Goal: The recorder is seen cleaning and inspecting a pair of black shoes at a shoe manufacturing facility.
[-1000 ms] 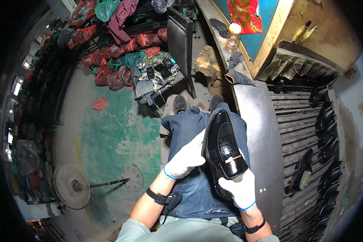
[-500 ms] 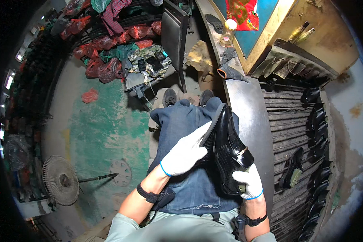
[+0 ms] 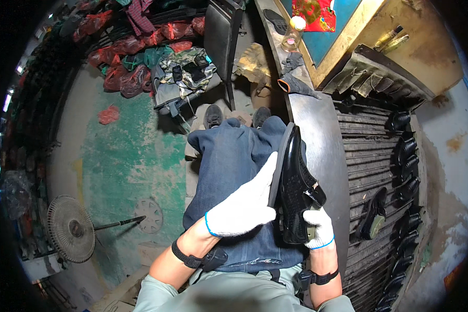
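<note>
A glossy black leather shoe [image 3: 295,197] with a perforated upper and a metal trim stands on edge above my lap, its toe pointing away from me. Along its left side runs a dark grey sole [image 3: 283,158]; I cannot tell how firmly the two are joined. My left hand [image 3: 242,208], in a white knit glove, holds the sole side, with its fingers stretched up behind it and its thumb near the lower part. Gloved alike, my right hand [image 3: 318,229] is closed around the heel end, thumb on the shoe's opening. Part of the left fingers is hidden.
A metal bench top [image 3: 320,140] lies to my right, bearing dark gloves [image 3: 299,88], a jar [image 3: 293,37] and a shoe sole [image 3: 274,21]. Beyond is a slatted rack [image 3: 366,171] with several black shoes [image 3: 375,213]. A fan [image 3: 73,229] and a loaded chair [image 3: 184,78] are left.
The shoe has turned more upright and its sole now lies closer along the upper. My left hand has slid down slightly along the sole. The whole view has shifted a little.
</note>
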A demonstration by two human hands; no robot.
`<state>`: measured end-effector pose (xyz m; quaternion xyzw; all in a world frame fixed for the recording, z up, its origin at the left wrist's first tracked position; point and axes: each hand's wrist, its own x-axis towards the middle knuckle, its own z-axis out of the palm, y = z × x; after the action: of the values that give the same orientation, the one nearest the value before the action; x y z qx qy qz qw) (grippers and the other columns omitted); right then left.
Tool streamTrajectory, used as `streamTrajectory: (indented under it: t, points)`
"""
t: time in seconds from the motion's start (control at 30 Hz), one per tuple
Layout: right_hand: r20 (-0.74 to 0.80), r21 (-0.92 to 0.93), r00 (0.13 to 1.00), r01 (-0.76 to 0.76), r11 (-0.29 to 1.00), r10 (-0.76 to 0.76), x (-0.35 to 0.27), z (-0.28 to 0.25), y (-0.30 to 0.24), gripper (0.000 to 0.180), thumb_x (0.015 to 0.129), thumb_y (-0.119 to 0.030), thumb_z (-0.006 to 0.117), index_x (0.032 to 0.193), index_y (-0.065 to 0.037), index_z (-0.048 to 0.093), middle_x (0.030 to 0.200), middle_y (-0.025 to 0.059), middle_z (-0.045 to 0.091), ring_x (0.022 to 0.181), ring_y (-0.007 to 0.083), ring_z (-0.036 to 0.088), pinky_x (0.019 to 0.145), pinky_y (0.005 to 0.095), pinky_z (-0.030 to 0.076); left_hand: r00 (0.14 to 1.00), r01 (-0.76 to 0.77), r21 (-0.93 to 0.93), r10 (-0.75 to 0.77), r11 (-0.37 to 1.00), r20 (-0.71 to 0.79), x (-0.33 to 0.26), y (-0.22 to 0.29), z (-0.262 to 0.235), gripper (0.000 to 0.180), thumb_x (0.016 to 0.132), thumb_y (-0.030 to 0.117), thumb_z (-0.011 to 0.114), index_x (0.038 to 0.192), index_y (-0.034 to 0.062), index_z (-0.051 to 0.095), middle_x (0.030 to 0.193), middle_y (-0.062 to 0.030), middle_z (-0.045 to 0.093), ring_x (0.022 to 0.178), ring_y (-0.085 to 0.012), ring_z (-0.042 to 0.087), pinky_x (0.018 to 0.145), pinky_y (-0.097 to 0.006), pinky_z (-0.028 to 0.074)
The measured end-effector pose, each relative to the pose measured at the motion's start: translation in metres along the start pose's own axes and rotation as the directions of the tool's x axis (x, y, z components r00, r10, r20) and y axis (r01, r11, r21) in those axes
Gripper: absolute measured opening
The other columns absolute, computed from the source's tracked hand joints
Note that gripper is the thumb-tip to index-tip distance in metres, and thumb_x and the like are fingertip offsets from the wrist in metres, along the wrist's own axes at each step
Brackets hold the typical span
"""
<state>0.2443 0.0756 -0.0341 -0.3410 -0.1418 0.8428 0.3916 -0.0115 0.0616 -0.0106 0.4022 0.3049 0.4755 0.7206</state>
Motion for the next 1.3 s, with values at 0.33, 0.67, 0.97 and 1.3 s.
streamTrajectory:
  t: [0.33, 0.67, 0.97, 1.3]
  points:
    - [0.131, 0.217, 0.977, -0.196, 0.956, 0.171, 0.004, -0.016, 0.0, 0.07, 0.09, -0.022, 0.069, 0.152, 0.01, 0.057, 0.13, 0.0323, 0.074, 0.109, 0.0468, 0.076, 0.098, 0.0572, 0.064, 0.996, 0.081, 0.085, -0.078, 0.993, -0.038, -0.003, 0.005, 0.017, 0.118, 0.095, 0.002, 0.078, 0.179, 0.0016, -0.004, 0.188, -0.0187, 0.013, 0.17, -0.0252, 0.022, 0.138, -0.039, 0.018]
    - [0.114, 0.233, 0.971, -0.232, 0.944, 0.21, 0.015, -0.009, 0.003, 0.062, 0.096, -0.021, 0.066, 0.15, 0.007, 0.059, 0.127, 0.0296, 0.076, 0.103, 0.0423, 0.079, 0.09, 0.0545, 0.068, 0.998, 0.048, 0.218, -0.036, 0.975, -0.06, -0.004, 0.005, 0.021, 0.112, 0.095, -0.004, 0.075, 0.179, -0.0007, 0.0, 0.186, -0.0211, 0.018, 0.169, -0.0278, 0.023, 0.137, -0.04, 0.021]
    - [0.303, -0.88, 0.886, 0.402, 0.253, -0.352, -0.006, 0.058, 0.002, 0.098, 0.081, -0.016, 0.09, 0.167, 0.001, 0.045, 0.124, 0.0193, 0.074, 0.105, 0.0297, 0.075, 0.093, 0.0413, 0.062, 0.92, -0.007, 0.157, 0.067, 0.988, -0.385, 0.01, 0.018, -0.044, 0.082, 0.098, 0.019, 0.084, 0.167, 0.0033, 0.043, 0.156, -0.0139, 0.063, 0.139, -0.0294, 0.066, 0.115, -0.043, 0.056]
    - [0.548, -0.824, 0.831, 0.516, -0.234, -0.1, -0.026, 0.087, 0.034, 0.098, 0.073, -0.029, 0.092, 0.163, -0.016, 0.057, 0.129, 0.0204, 0.062, 0.102, 0.0364, 0.06, 0.089, 0.0487, 0.048, 0.988, -0.11, -0.247, 0.079, 0.963, -0.134, -0.069, 0.001, -0.111, 0.097, 0.078, 0.022, 0.103, 0.157, -0.0087, 0.055, 0.158, -0.0336, 0.059, 0.149, -0.0459, 0.058, 0.127, -0.058, 0.046]
